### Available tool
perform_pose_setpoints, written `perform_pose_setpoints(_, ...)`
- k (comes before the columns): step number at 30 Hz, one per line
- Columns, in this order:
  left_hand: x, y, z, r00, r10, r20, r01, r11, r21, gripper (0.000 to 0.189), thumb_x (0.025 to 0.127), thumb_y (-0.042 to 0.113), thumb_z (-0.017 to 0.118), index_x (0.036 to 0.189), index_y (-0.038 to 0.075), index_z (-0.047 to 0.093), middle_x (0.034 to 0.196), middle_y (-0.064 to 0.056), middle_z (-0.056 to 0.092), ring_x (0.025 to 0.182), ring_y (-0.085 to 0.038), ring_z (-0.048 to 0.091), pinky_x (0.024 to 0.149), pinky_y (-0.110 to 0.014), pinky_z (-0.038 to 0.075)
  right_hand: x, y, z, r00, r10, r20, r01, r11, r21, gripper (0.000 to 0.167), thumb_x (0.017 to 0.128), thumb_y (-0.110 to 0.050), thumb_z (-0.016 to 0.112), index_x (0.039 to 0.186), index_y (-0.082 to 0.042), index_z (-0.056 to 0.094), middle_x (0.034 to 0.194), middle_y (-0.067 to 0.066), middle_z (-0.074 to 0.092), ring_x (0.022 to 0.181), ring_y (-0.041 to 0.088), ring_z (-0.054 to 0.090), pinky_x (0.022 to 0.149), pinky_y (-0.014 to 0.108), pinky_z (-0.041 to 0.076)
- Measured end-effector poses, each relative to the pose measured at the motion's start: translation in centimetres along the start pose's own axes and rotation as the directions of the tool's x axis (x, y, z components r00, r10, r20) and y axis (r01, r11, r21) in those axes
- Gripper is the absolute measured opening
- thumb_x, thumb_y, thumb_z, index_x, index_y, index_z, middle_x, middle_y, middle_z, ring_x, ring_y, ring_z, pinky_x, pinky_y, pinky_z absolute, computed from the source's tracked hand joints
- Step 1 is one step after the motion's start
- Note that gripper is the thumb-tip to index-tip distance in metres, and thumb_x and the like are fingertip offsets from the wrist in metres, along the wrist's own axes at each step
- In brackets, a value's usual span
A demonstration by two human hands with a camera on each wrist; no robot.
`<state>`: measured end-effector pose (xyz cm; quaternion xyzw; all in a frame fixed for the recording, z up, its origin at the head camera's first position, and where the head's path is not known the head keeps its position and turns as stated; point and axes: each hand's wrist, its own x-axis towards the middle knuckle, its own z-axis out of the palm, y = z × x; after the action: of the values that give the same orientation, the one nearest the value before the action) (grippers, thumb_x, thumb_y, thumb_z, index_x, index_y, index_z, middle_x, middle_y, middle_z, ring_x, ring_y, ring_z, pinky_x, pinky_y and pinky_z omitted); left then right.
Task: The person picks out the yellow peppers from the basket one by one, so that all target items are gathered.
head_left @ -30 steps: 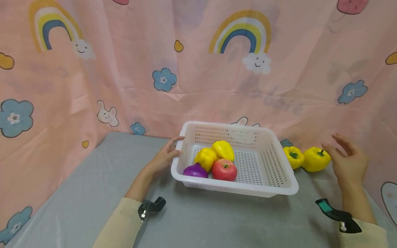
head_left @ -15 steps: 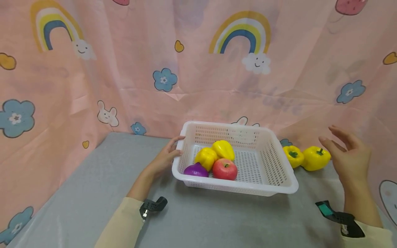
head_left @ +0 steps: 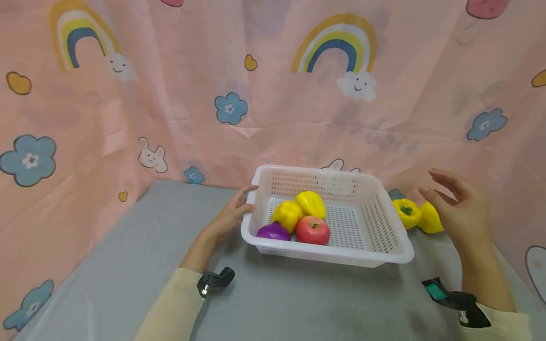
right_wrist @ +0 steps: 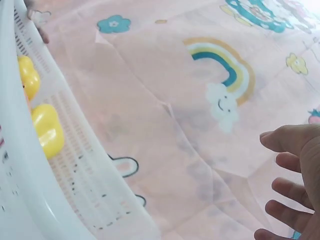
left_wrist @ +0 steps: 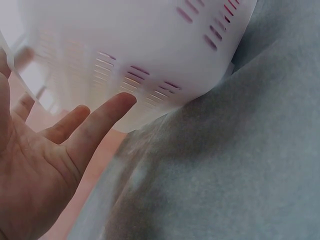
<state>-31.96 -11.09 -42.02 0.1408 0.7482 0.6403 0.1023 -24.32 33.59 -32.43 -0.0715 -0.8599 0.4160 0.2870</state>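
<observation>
A white perforated plastic basket point(head_left: 341, 253) stands mid-table. At its left side my left hand point(head_left: 232, 213) grips the rim, and in the left wrist view other fingers point(left_wrist: 102, 120) reach along the outer wall. Inside lie a red apple point(head_left: 313, 230), a purple onion-like vegetable point(head_left: 274, 231) and two yellow pieces, one lobed point(head_left: 287, 216) and one smoother point(head_left: 311, 205). My right hand point(head_left: 467, 210) is raised right of the basket, fingers loosely bent, holding nothing. Behind it are two yellow bell peppers, the nearer-basket pepper point(head_left: 407, 213) in sight and the other pepper point(head_left: 430, 219) partly hidden.
A grey cloth point(head_left: 141, 265) covers the table. Directly behind the basket hangs a pink patterned curtain point(head_left: 273, 142), which also runs down both sides. Each wrist wears a black strap mount, the left mount point(head_left: 215, 279) and the right mount point(head_left: 456, 303).
My right hand has risen a little, then shifted left, and now overlaps the right-hand bell pepper. The left hand keeps its place at the basket's rim; the head view has shifted slightly.
</observation>
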Motion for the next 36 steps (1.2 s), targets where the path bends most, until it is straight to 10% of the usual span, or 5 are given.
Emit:
perform_pose_setpoints(11,-0.1,0.1,0.1,1.000,-0.006,-0.012,0.006,1.000,-0.002,0.058,0.102,0.021,0.050,0.154,0.036,0.031,0.161,-0.014,0.038,0.137,-0.041,0.051,0.099,-0.056,0.055,-0.6,-1.8,3.0,0.973,-0.217,0.082,0.214,0.976,0.052,0.047,0.093,-0.023,0.072,0.138,-0.012,0.061,0.148,-0.004,0.057,0.132,0.007,0.055,0.108,0.030,0.049)
perform_pose_setpoints(20,0.0,0.2,0.0,1.000,-0.001,0.001,0.001,1.000,-0.009,0.057,0.103,0.021,0.049,0.155,0.034,0.029,0.161,-0.015,0.037,0.137,-0.042,0.050,0.099,-0.057,0.055,-0.7,-4.3,4.9,0.935,-0.301,0.190,0.291,0.953,0.080,0.050,0.093,-0.023,0.072,0.141,-0.015,0.060,0.147,0.009,0.057,0.131,0.019,0.056,0.098,0.013,0.051)
perform_pose_setpoints(36,0.0,0.2,0.0,1.000,0.002,0.019,-0.002,1.000,-0.015,0.058,0.102,0.021,0.049,0.155,0.032,0.028,0.160,-0.019,0.038,0.135,-0.045,0.051,0.097,-0.056,0.056,-1.7,-7.2,9.2,0.866,-0.381,0.324,0.345,0.924,0.165,0.046,0.094,-0.021,0.071,0.137,-0.009,0.060,0.145,0.013,0.057,0.133,0.035,0.054,0.104,0.060,0.050)
